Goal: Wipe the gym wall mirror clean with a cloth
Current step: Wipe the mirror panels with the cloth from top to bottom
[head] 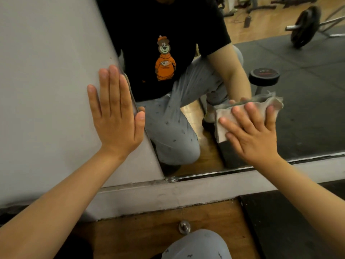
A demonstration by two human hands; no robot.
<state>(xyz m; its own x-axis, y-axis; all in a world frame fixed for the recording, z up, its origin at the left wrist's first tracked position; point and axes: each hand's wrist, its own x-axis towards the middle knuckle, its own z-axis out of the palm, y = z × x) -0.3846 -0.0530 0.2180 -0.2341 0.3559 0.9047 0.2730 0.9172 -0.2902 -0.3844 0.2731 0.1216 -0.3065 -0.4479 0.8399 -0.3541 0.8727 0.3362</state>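
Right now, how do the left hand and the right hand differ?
The left hand rests bare on the grey wall beside the mirror; the right hand presses a cloth on the mirror glass. The left hand has its fingers together; the right hand has them spread. Both are flat, with straight fingers.

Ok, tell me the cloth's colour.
The cloth is pale grey-beige, shown in the head view.

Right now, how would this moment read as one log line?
step: mirror wipe | right hand: presses cloth flat on mirror | left hand: flat on wall
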